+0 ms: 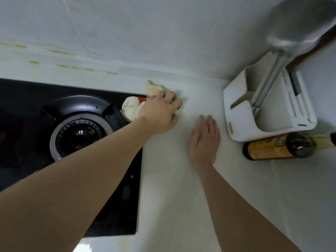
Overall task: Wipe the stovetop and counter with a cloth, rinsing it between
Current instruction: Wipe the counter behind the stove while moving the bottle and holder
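- Gripping the cloth (132,108) w/ curled fingers, left hand (160,113) presses it down at the stovetop's far right corner, half on the black glass, half on the counter (172,179).
- Cloth: cream, bunched up, a bit of red showing near the knuckles; one end sticks out toward the wall.
- Right hand (204,140) lies flat, palm down, on the counter just right of the left hand; fingers straight and together, nothing in it.
- Stovetop (116,206) black, w/ one round burner (80,131) left of the cloth; a few droplets on the burner ring.
- White utensil holder (241,124) at counter's far right, metal ladle (300,26) standing in it, bowl up.
- Dark bottle (276,147) w/ orange label lies on its side just in front of the holder.
- Yellowish stains along the wall tiles (60,66) behind the stovetop.
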The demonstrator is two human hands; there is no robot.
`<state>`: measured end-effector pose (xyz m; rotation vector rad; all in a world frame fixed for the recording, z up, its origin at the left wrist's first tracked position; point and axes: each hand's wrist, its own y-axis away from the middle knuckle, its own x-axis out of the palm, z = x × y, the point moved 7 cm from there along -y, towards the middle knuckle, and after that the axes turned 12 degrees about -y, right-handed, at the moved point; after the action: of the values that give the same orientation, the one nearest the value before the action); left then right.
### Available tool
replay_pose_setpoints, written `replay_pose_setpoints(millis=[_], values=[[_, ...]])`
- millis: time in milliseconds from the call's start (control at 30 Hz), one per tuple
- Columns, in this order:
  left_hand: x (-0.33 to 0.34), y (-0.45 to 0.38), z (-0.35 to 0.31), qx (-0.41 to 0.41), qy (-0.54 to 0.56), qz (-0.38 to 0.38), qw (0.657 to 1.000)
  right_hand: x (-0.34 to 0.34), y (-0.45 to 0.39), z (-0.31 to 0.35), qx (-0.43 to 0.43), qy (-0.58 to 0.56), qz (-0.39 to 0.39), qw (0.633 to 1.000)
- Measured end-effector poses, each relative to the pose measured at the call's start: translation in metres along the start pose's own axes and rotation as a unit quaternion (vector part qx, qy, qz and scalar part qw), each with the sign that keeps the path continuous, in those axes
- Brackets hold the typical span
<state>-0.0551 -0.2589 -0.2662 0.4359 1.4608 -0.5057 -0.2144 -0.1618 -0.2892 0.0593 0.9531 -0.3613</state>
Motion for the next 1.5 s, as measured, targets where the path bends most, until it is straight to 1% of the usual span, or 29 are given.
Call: replay_pose_setpoints(millis=[100, 200, 300, 367, 433, 500, 533, 600, 633, 733, 800, 900, 967, 1033, 1133, 1233, 1300, 1367, 1400, 1433, 1467, 1500], values=[[0.000, 0.023, -0.016, 0.040, 0.014, 0.006, 0.999, -0.002, 0.000, -0.004, -0.004, -0.049, -0.002, 0.999], [-0.006, 0.058, -0.037, 0.057, 0.024, 0.000, 0.998, 0.001, 0.000, -0.010, -0.015, -0.100, 0.023, 0.995], [-0.010, 0.098, -0.066, 0.070, 0.026, 0.017, 0.997, -0.008, 0.013, -0.011, -0.030, -0.162, 0.057, 0.985], [-0.013, 0.122, -0.083, 0.070, 0.038, 0.030, 0.996, -0.021, 0.031, -0.004, -0.071, -0.169, 0.063, 0.981], [-0.015, 0.149, -0.103, 0.063, 0.051, 0.039, 0.996, -0.032, 0.065, 0.008, -0.136, -0.164, 0.076, 0.974], [-0.015, 0.177, -0.126, 0.068, 0.044, 0.041, 0.996, -0.034, 0.107, 0.016, -0.178, -0.173, 0.119, 0.961], [-0.017, 0.190, -0.137, 0.075, 0.040, 0.043, 0.995, -0.034, 0.129, 0.017, -0.179, -0.184, 0.144, 0.956], [-0.022, 0.214, -0.155, 0.098, 0.047, 0.051, 0.993, -0.037, 0.169, 0.013, -0.132, -0.218, 0.179, 0.950], [-0.023, 0.223, -0.161, 0.116, 0.051, 0.060, 0.990, -0.041, 0.185, 0.010, -0.107, -0.235, 0.180, 0.949], [-0.024, 0.254, -0.177, 0.174, 0.058, 0.081, 0.980, -0.058, 0.231, 0.004, -0.059, -0.259, 0.166, 0.950], [-0.024, 0.277, -0.186, 0.207, 0.063, 0.071, 0.974, -0.068, 0.261, 0.009, -0.030, -0.278, 0.154, 0.948], [-0.031, 0.315, -0.188, 0.217, 0.092, 0.050, 0.971, -0.068, 0.302, 0.024, 0.033, -0.309, 0.143, 0.940], [-0.033, 0.342, -0.180, 0.197, 0.104, 0.050, 0.974, -0.060, 0.326, 0.038, 0.063, -0.317, 0.144, 0.935], [-0.030, 0.372, -0.161, 0.178, 0.089, 0.062, 0.978, -0.049, 0.346, 0.063, 0.092, -0.328, 0.150, 0.928], [-0.022, 0.412, -0.114, 0.123, 0.096, 0.075, 0.985, -0.029, 0.372, 0.109, 0.114, -0.331, 0.172, 0.921], [-0.018, 0.443, -0.054, 0.045, 0.098, 0.077, 0.991, -0.005, 0.388, 0.142, 0.140, -0.341, 0.206, 0.906], [-0.020, 0.459, -0.014, -0.018, 0.089, 0.075, 0.993, -0.004, 0.392, 0.163, 0.161, -0.342, 0.227, 0.897], [-0.025, 0.475, 0.022, -0.105, 0.125, 0.103, 0.981, -0.019, 0.390, 0.185, 0.170, -0.372, 0.216, 0.887], [-0.021, 0.477, 0.030, -0.146, 0.179, 0.124, 0.965, -0.023, 0.390, 0.183, 0.189, -0.376, 0.211, 0.882], [-0.021, 0.478, 0.038, -0.189, 0.260, 0.135, 0.937, -0.027, 0.388, 0.184, 0.204, -0.381, 0.210, 0.877], [-0.030, 0.481, 0.046, -0.237, 0.361, 0.133, 0.892, -0.031, 0.385, 0.188, 0.210, -0.387, 0.212, 0.872], [-0.039, 0.481, 0.051, -0.284, 0.465, 0.116, 0.830, -0.033, 0.383, 0.187, 0.222, -0.397, 0.210, 0.865]])
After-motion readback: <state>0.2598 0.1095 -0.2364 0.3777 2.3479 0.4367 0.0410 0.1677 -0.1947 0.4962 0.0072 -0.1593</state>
